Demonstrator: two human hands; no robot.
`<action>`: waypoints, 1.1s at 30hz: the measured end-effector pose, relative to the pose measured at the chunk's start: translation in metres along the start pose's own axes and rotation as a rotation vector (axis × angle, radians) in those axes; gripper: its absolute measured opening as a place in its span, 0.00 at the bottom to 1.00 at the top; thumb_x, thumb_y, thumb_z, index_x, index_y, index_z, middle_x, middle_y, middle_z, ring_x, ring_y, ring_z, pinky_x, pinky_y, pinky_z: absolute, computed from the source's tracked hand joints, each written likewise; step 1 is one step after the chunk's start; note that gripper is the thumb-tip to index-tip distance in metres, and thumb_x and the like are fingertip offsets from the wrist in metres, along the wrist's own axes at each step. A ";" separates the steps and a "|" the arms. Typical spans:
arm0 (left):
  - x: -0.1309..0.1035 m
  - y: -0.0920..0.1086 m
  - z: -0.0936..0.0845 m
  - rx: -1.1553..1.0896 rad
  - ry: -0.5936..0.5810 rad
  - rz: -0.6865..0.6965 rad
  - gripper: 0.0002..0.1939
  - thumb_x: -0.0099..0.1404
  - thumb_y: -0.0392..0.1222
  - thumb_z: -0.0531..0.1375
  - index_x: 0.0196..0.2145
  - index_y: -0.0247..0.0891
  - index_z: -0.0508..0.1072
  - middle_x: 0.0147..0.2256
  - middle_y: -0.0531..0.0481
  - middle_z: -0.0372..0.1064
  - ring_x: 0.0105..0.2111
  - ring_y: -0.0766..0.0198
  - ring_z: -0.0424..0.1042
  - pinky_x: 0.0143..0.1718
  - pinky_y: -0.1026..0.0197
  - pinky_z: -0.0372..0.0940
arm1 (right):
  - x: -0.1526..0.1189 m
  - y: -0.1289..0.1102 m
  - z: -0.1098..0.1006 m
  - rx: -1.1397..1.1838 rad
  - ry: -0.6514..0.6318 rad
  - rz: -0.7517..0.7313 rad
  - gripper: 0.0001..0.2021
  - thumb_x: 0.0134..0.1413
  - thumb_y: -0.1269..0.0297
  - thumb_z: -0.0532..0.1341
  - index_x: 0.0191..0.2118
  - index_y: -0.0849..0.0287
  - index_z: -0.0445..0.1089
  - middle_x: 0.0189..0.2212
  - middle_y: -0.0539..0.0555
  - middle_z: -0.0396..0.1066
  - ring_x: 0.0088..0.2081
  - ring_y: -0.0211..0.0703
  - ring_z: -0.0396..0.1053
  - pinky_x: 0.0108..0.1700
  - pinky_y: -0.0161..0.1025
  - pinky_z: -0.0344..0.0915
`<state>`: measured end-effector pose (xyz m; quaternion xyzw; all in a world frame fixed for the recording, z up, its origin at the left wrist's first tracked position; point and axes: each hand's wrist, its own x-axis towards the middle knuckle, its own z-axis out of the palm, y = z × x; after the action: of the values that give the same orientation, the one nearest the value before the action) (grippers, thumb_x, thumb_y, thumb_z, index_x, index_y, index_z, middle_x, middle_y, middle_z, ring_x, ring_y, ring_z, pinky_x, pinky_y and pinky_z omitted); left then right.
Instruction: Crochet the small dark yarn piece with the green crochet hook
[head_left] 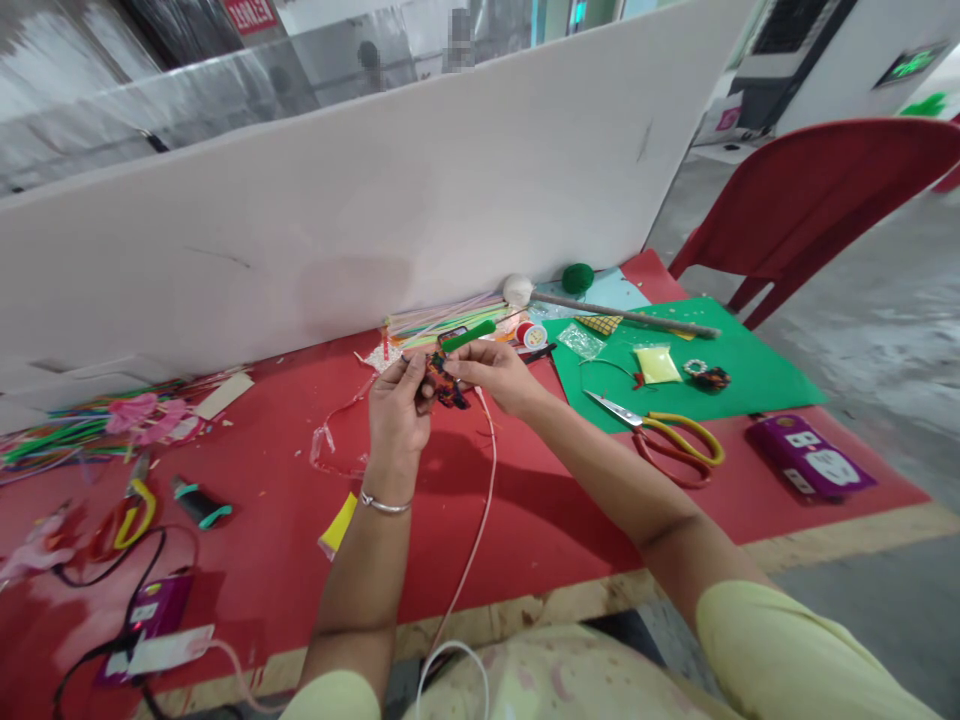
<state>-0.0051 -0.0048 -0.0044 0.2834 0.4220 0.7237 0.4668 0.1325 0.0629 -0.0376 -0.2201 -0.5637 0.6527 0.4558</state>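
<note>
Above the middle of the red table, both hands meet at a small dark multicoloured piece (448, 382) that looks like yarn work. My left hand (401, 405) pinches its left side, a silver bangle on the wrist. From the right, my right hand (491, 372) grips the same piece with fingers closed. A green-handled tool (471, 335) sticks out just above the right fingers; what bears its far end is hidden. A pale pink cord (491, 470) hangs from near the hands down to the table's front edge.
Scissors (679, 440) lie on a green sheet (765, 375) at right, near a purple box (810, 458). Pliers (201, 503), more scissors (131, 510) and coloured stems (67, 430) are at left. A white panel (337, 220) stands behind; a red chair (817, 200) is right.
</note>
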 end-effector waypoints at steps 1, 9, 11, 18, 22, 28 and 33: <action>0.000 0.000 0.000 0.000 0.001 0.002 0.14 0.53 0.44 0.78 0.29 0.35 0.79 0.19 0.57 0.67 0.16 0.76 0.60 0.14 0.72 0.46 | 0.000 0.000 0.000 -0.002 -0.002 -0.002 0.19 0.49 0.47 0.75 0.34 0.59 0.78 0.24 0.46 0.71 0.24 0.31 0.63 0.26 0.30 0.62; 0.002 -0.003 -0.004 -0.048 -0.022 -0.025 0.18 0.50 0.47 0.80 0.30 0.36 0.79 0.21 0.58 0.67 0.17 0.77 0.60 0.13 0.73 0.47 | -0.001 -0.002 0.003 0.091 -0.059 -0.031 0.17 0.46 0.55 0.77 0.37 0.60 0.78 0.30 0.48 0.75 0.29 0.31 0.69 0.33 0.31 0.69; 0.002 -0.004 -0.005 -0.053 -0.042 -0.043 0.17 0.51 0.48 0.79 0.31 0.36 0.79 0.22 0.57 0.67 0.18 0.77 0.60 0.13 0.73 0.47 | -0.002 -0.003 0.004 0.092 -0.054 -0.024 0.16 0.46 0.56 0.77 0.37 0.59 0.77 0.30 0.48 0.75 0.30 0.31 0.69 0.33 0.31 0.69; 0.002 -0.004 -0.004 -0.060 -0.045 -0.077 0.16 0.54 0.47 0.78 0.31 0.36 0.79 0.22 0.57 0.67 0.18 0.77 0.59 0.14 0.73 0.46 | -0.004 -0.007 0.006 0.061 -0.042 -0.001 0.15 0.48 0.53 0.76 0.34 0.59 0.78 0.25 0.47 0.73 0.26 0.31 0.65 0.29 0.31 0.64; 0.000 -0.004 -0.001 -0.037 -0.042 -0.071 0.18 0.51 0.48 0.79 0.31 0.36 0.79 0.23 0.57 0.68 0.18 0.77 0.59 0.14 0.73 0.46 | -0.004 -0.006 0.007 0.058 -0.028 -0.002 0.17 0.49 0.50 0.75 0.33 0.60 0.78 0.25 0.47 0.73 0.25 0.31 0.64 0.28 0.31 0.64; 0.000 -0.003 -0.002 -0.065 -0.014 -0.092 0.20 0.49 0.46 0.80 0.30 0.35 0.77 0.23 0.58 0.67 0.18 0.78 0.59 0.13 0.74 0.47 | -0.002 -0.001 0.004 0.067 -0.057 -0.023 0.16 0.49 0.51 0.75 0.33 0.61 0.78 0.25 0.48 0.75 0.26 0.31 0.66 0.29 0.31 0.66; 0.000 -0.003 -0.003 -0.077 -0.022 -0.130 0.19 0.51 0.46 0.79 0.30 0.34 0.76 0.24 0.57 0.68 0.18 0.78 0.59 0.14 0.74 0.48 | -0.002 -0.003 0.005 0.070 -0.044 0.003 0.16 0.47 0.53 0.76 0.32 0.61 0.78 0.26 0.48 0.75 0.26 0.32 0.67 0.30 0.31 0.67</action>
<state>-0.0064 -0.0052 -0.0083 0.2450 0.4061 0.7046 0.5279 0.1310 0.0581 -0.0336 -0.1906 -0.5500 0.6775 0.4497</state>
